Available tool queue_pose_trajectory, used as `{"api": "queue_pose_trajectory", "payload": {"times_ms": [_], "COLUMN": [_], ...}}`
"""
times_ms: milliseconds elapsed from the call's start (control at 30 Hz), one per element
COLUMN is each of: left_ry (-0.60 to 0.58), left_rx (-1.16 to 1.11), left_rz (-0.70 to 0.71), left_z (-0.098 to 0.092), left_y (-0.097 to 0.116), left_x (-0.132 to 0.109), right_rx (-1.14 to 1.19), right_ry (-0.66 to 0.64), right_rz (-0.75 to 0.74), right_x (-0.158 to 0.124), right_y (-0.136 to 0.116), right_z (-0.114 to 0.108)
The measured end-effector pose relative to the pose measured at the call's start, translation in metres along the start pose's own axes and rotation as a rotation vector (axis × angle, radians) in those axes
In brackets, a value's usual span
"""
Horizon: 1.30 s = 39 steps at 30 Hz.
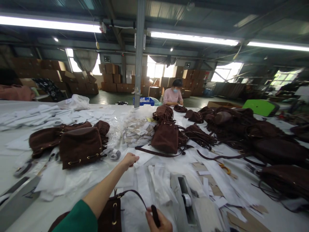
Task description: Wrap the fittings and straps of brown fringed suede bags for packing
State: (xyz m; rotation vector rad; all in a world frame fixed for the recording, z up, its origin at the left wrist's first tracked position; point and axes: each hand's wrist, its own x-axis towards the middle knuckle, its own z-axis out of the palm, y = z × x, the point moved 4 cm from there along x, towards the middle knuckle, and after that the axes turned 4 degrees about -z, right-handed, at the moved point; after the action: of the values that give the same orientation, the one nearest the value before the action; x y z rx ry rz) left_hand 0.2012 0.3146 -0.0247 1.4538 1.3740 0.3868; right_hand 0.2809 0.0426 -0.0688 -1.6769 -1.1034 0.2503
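Observation:
My left hand (pixel 130 160), reaching forward over the table, has its fingers closed in a pinch at the edge of a white sheet (pixel 144 158). Low in the view, my right hand (pixel 160 222) is closed around the dark brown strap (pixel 136 193) of a bag. That brown drawstring bag (pixel 105 214), with gold eyelets, lies partly hidden beneath my left forearm. Just beyond my left hand, another brown bag (pixel 165 137) stands with its strap trailing on the table. A coiled grey strip (pixel 114 154) lies left of that hand.
A tape dispenser (pixel 176 185) stands right of my right hand. Brown bags (pixel 80 143) lie at left, and a large pile of fringed bags (pixel 263 132) fills the right. Yellow-handled scissors (pixel 225 169) lie among papers. A co-worker (pixel 172 96) sits across the table.

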Motion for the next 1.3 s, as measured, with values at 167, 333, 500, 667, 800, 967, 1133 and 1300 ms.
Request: {"api": "queue_pose_trajectory", "payload": {"times_ms": [167, 333, 500, 667, 800, 967, 1133, 1300], "left_ry": [-0.149, -0.294, -0.332, -0.049, 0.094, 0.256, 0.257, 0.174], "left_rx": [-0.233, -0.437, -0.576, -0.588, -0.701, -0.747, -0.502, -0.586], "left_rz": [-0.072, -0.105, 0.003, 0.398, 0.363, 0.289, 0.476, 0.452], "left_z": [-0.015, -0.02, -0.026, -0.015, 0.011, 0.016, 0.019, 0.023], "left_y": [0.013, 0.021, 0.039, 0.057, 0.057, 0.051, 0.056, 0.061], "left_x": [-0.042, -0.088, -0.108, -0.108, -0.097, -0.089, -0.103, -0.109], "right_rx": [-0.055, 0.024, 0.182, 0.369, 0.497, 0.327, 0.137, 0.216], "right_ry": [-0.006, -0.191, -0.054, -0.087, -0.097, -0.036, 0.056, 0.119], "right_rz": [-0.377, -0.672, -0.428, -0.105, -0.033, -0.135, -0.278, -0.121], "right_x": [0.097, 0.137, 0.146, 0.153, 0.154, 0.148, 0.149, 0.148], "right_y": [-0.06, -0.097, -0.1, -0.097, -0.101, -0.11, -0.118, -0.106], "right_z": [-0.005, 0.019, 0.012, 0.009, 0.016, 0.02, 0.02, 0.027]}}
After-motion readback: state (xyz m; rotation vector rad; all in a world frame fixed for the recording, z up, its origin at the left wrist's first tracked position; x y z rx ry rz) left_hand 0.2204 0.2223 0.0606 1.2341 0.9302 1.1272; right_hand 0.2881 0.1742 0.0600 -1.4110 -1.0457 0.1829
